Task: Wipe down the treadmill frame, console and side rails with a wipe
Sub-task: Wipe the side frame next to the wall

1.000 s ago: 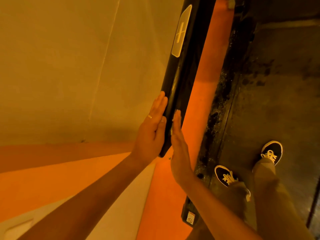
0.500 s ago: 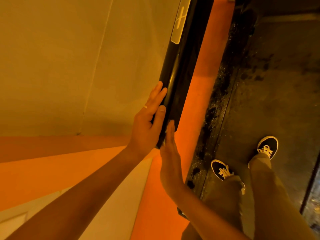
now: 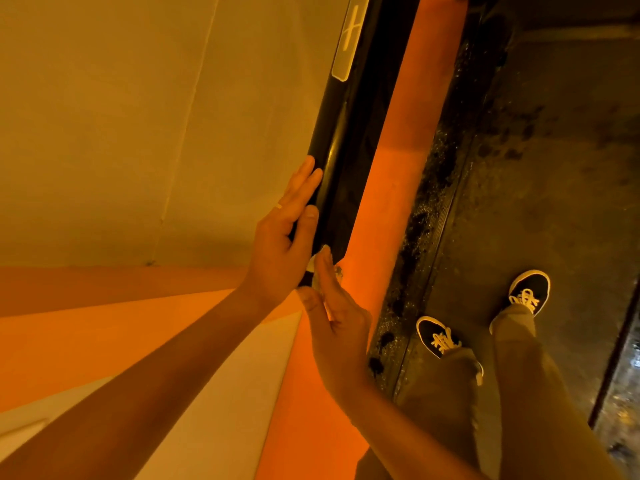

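Pressing wipe under right hand fingers against rail lower end.

The left hand is held flat, fingers straight and thumb alongside; the right hand is set edge-on just beside it, fingers likewise straight.

Glossy black plastic rail
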Tool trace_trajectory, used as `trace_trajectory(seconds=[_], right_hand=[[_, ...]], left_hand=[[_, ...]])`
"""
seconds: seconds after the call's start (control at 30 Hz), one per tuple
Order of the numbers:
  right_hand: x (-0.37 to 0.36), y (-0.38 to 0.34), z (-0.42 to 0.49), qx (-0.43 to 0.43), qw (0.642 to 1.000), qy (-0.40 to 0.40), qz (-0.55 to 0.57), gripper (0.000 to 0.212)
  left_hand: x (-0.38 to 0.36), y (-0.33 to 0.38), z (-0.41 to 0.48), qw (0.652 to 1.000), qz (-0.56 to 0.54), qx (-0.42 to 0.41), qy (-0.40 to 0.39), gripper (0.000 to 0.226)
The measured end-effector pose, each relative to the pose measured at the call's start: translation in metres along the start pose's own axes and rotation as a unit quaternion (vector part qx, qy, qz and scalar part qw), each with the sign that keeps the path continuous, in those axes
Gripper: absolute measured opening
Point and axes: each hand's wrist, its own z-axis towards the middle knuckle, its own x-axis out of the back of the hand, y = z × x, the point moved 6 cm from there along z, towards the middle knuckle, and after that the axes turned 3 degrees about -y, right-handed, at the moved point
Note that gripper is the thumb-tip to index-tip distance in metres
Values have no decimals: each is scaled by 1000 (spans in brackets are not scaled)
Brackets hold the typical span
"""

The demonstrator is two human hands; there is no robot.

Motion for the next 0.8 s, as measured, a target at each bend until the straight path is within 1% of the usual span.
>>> trace_trajectory(seconds=[0.1, 0.17, 0.27, 0.33, 0.43, 0.5, 0.63, 0.8], right_hand=[[10, -3, 1, 12, 999, 30, 17, 44], [19, -6, 9, 14, 999, 30, 4, 39], [33, -10, 21, 14, 999, 12, -28, 40], [47, -18, 41, -10, 999, 33, -12, 42], [77, -34, 94, -29, 993, 106, 29, 38], [95, -50, 142, -17, 990, 137, 19, 32], [119, -77, 236, 15, 985, 169, 13, 24], [135, -112, 333, 63, 981, 181, -29, 25]], left_hand=[[3, 0, 3, 1000, -7, 0, -5, 44], [4, 3, 12, 1000, -9, 1, 0, 46], [4, 15, 44, 1000, -7, 0, 17, 48], [4, 25, 74, 1000, -4, -3, 31, 49], [4, 34, 124, 999, 11, 0, 34, 54], [0, 42, 157, 999, 32, -3, 16, 56], [-12, 57, 219, 994, 103, -22, -26, 58], [-18, 65, 286, 986, 162, -38, -16, 56]])
